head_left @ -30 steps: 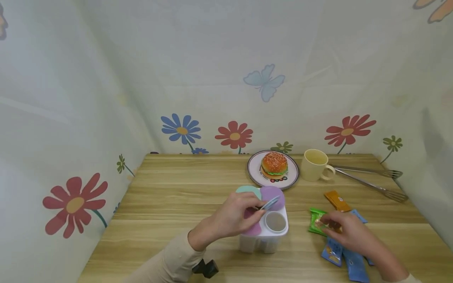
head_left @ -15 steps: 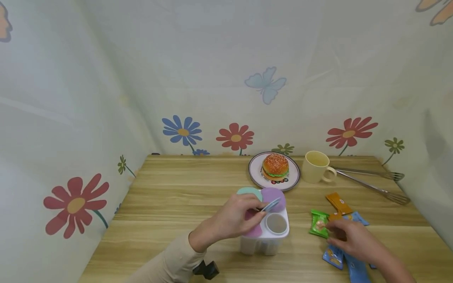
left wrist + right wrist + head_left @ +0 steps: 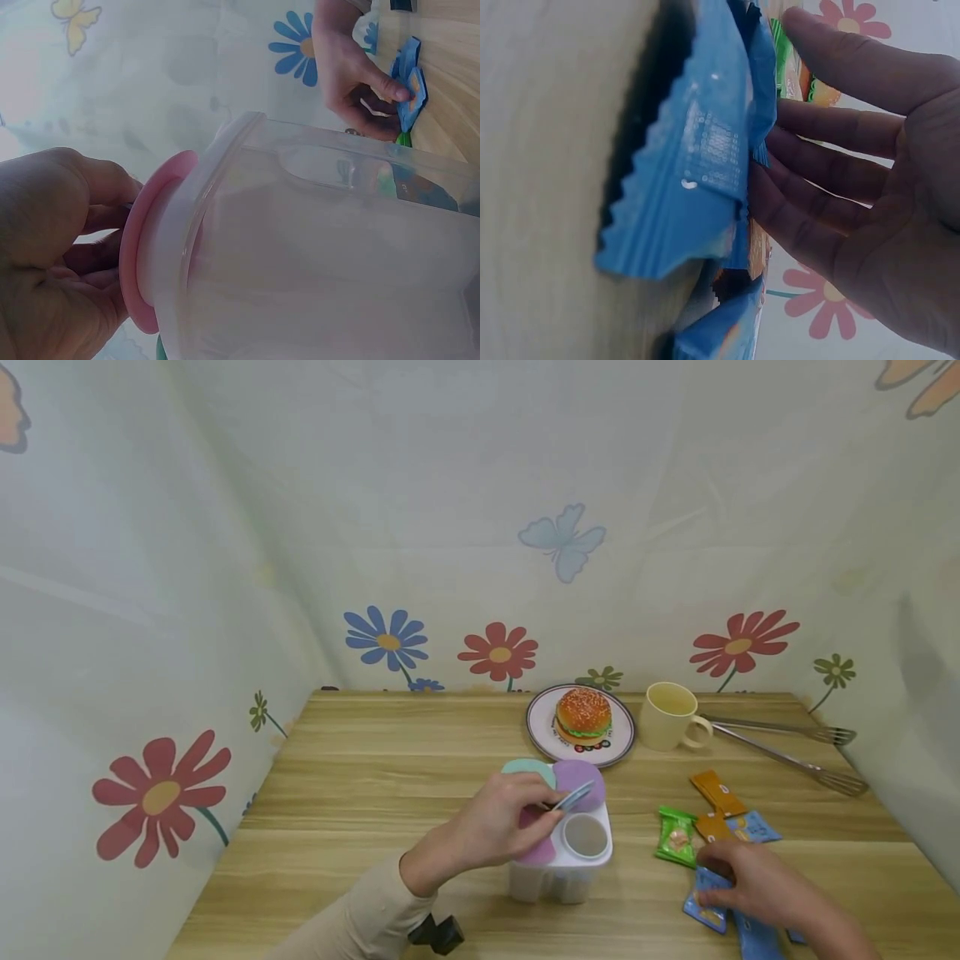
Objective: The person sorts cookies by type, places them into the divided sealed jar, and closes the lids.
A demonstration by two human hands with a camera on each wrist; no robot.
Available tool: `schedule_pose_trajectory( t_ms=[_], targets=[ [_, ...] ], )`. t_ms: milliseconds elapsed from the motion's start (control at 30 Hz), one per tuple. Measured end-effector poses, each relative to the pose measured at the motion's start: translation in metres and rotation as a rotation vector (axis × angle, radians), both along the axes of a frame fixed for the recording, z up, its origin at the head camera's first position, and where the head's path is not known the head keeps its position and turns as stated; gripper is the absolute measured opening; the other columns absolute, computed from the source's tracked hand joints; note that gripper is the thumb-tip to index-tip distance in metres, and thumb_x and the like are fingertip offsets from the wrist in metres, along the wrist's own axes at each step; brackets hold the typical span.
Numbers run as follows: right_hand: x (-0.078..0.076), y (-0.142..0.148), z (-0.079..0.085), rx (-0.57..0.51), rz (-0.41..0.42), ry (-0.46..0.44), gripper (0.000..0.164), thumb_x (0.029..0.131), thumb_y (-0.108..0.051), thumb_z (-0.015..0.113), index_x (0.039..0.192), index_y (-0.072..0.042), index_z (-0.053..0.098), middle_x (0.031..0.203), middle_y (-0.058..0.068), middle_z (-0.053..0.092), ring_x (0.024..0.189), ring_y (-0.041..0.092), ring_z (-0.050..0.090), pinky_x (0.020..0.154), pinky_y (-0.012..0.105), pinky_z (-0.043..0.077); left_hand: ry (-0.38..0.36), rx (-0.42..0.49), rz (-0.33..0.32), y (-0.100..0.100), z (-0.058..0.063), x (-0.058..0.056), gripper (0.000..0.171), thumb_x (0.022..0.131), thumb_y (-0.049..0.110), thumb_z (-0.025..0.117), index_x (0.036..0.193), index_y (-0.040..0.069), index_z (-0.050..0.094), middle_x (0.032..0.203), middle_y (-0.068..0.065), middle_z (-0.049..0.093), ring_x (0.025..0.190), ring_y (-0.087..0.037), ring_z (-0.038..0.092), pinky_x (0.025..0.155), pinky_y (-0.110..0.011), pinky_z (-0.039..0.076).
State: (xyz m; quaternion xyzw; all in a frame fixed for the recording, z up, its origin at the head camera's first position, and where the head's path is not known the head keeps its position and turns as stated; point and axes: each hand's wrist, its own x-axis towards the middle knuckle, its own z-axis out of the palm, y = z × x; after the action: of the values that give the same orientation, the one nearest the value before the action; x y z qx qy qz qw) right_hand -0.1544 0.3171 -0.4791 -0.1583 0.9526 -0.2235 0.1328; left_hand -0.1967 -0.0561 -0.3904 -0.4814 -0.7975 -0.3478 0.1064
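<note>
A clear container with a white top stands before me, bearing pink, mint and purple round lids. Its front right round opening is uncovered. Over the top, my left hand pinches a light blue round lid held at a slant. In the left wrist view the fingers pass behind the pink lid. My right hand is low over the snack packets. Its thumb and fingers are spread around a blue packet, fingertips right at the wrappers; another blue packet lies close by.
A green packet, orange packets and more blue ones lie around the right hand. Farther back are a plate with a burger, a yellow mug and two metal utensils. A patterned curtain encloses the table.
My right hand has moved from the green and orange packets toward the front, onto the blue packet, uncovering an orange one. The left hand keeps the blue lid in place.
</note>
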Motion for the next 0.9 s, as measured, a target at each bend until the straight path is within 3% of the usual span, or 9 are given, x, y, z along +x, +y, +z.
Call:
schedule_pose_trajectory(
  t_ms=[367,667,900],
  targets=[
    [-0.0056,-0.0012,-0.0015,0.045,0.002,-0.043,0.057,0.073,-0.048,0.08,0.109,-0.006,0.069,0.102,0.001,0.07,0.089,0.018,0.064,0.071,0.032,0.054,0.011,0.0,0.002,0.0,-0.0003,0.0003,0.015,0.089,0.012,0.07,0.101,0.003,0.073,0.088,-0.003,0.072,0.075,-0.005,0.059,0.064,-0.008,0.048],
    [-0.0043,-0.0025,-0.0026,0.038,-0.019,-0.019,0.056,0.072,-0.044,0.082,0.11,-0.006,0.067,0.093,-0.006,0.065,0.077,0.002,0.054,0.063,0.023,0.046,0.019,0.005,0.002,0.0005,-0.0005,0.0006,0.015,0.088,0.011,0.07,0.1,0.002,0.073,0.088,-0.004,0.071,0.074,-0.006,0.058,0.062,-0.008,0.047],
    [-0.0032,-0.0022,-0.0043,0.029,-0.012,0.032,0.052,0.071,-0.041,0.082,0.109,-0.008,0.068,0.093,-0.006,0.063,0.077,0.002,0.053,0.063,0.022,0.045,0.017,0.007,-0.002,0.0003,-0.0019,-0.0002,0.015,0.089,0.012,0.07,0.1,0.002,0.073,0.087,-0.004,0.071,0.074,-0.006,0.059,0.062,-0.008,0.047]
  ],
)
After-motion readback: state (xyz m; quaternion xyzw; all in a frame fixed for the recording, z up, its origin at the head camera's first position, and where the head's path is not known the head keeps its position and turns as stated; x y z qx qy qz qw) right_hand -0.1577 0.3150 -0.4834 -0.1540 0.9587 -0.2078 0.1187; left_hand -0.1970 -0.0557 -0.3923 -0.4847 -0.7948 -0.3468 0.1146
